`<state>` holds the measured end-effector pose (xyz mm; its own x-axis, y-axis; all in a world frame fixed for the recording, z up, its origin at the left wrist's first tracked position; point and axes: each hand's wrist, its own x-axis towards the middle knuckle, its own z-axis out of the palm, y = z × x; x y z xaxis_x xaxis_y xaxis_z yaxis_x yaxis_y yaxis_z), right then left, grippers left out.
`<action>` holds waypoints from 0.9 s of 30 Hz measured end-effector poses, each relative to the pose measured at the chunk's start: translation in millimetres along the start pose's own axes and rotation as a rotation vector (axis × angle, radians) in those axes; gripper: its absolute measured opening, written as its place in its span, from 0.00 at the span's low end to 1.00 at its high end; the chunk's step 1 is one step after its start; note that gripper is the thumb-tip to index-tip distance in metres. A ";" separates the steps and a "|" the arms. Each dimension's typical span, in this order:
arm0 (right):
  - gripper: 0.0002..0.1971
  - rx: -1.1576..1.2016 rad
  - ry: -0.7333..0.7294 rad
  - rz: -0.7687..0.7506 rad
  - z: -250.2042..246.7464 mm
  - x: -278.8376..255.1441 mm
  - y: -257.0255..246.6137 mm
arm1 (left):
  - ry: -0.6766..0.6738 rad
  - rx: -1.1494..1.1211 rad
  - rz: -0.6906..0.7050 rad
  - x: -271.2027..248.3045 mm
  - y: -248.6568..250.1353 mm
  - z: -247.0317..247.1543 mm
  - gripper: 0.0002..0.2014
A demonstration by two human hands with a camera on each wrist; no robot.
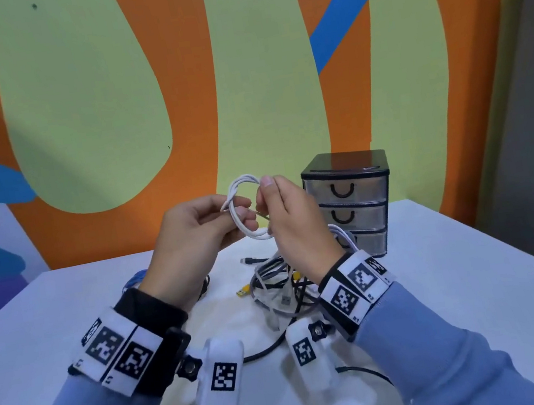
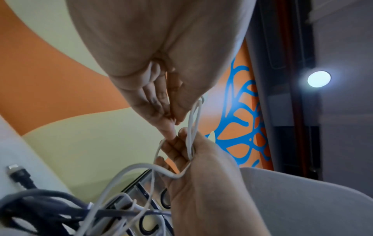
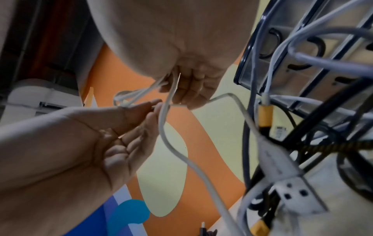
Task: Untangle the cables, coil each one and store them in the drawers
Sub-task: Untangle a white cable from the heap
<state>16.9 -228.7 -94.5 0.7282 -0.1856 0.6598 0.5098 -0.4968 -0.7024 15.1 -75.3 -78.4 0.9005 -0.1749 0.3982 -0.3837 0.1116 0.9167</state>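
- Head view: the left hand (image 1: 194,234) and right hand (image 1: 290,219) are raised above the table (image 1: 460,277), both pinching a white cable (image 1: 243,213) wound into a small coil. The drawers (image 1: 350,203), all closed, stand at three o'clock of the hands; the tangled pile (image 1: 280,287) lies at six o'clock.
- Left wrist view: left fingers (image 2: 167,127) close narrowly on the white strand, and the right hand's curl round the loops.
- Right wrist view: the cable's tail runs down toward the heap at four o'clock. Judged risk: if that tail is snagged, pulling may drag the pile or spring the coil loose.
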 end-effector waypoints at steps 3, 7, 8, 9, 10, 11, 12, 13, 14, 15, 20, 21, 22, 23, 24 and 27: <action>0.21 -0.120 -0.025 -0.020 -3.8 -0.3 1.1 | 0.014 -0.133 -0.021 -2.3 6.0 0.9 0.06; 0.23 -0.109 -0.078 0.008 -3.5 0.5 3.6 | -0.006 -0.202 -0.043 -4.7 12.7 1.9 0.11; 0.23 -0.105 -0.070 0.016 -3.6 1.0 3.9 | -0.003 -0.202 -0.042 -4.7 13.6 2.5 0.13; 0.23 -0.111 -0.057 0.020 -4.5 1.1 3.6 | 0.007 -0.205 -0.045 -4.3 14.1 3.3 0.15; 0.24 -0.121 -0.043 0.026 -5.3 1.3 3.7 | 0.018 -0.198 -0.042 -3.9 14.7 4.5 0.16; 0.24 -0.132 -0.035 0.033 -6.0 1.2 3.6 | 0.023 -0.150 -0.006 -4.6 15.2 5.7 0.17; 0.24 -0.143 -0.032 0.037 -5.7 1.9 4.9 | 0.027 -0.029 0.074 -5.1 14.0 6.0 0.17; 0.24 -0.152 -0.039 0.035 -5.1 2.1 5.3 | 0.024 0.161 0.185 -5.6 11.5 5.0 0.16; 0.24 -0.147 -0.055 0.032 -4.2 1.9 5.3 | 0.004 0.381 0.289 -6.9 8.6 3.1 0.17; 0.23 -0.124 -0.073 0.026 -3.1 1.9 5.1 | -0.021 0.585 0.362 -7.6 4.5 1.1 0.17; 0.21 0.059 -0.165 0.048 -3.1 1.2 4.1 | 0.025 0.861 0.440 -3.3 -5.9 -2.6 0.10; 0.21 0.078 -0.190 0.047 -1.9 -0.3 3.3 | 0.041 0.891 0.447 -2.7 -5.7 -3.6 0.08; 0.21 0.084 -0.207 0.050 0.2 -1.4 3.2 | 0.055 0.930 0.453 -1.6 -6.5 -4.9 0.07; 0.22 0.088 -0.215 0.055 1.9 -2.6 3.0 | 0.070 0.972 0.454 -0.7 -7.1 -6.0 0.06; 0.22 0.098 -0.216 0.068 3.6 -3.3 3.6 | 0.078 1.014 0.460 -0.3 -7.7 -6.9 0.05; 0.21 0.171 -0.192 0.157 6.3 -1.5 5.3 | 0.046 1.035 0.511 1.2 -12.0 -8.2 0.05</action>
<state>21.3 -225.6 -100.9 0.8693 -0.0767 0.4883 0.4420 -0.3217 -0.8374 22.5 -68.8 -89.3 0.5905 -0.3020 0.7484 -0.6701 -0.7003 0.2461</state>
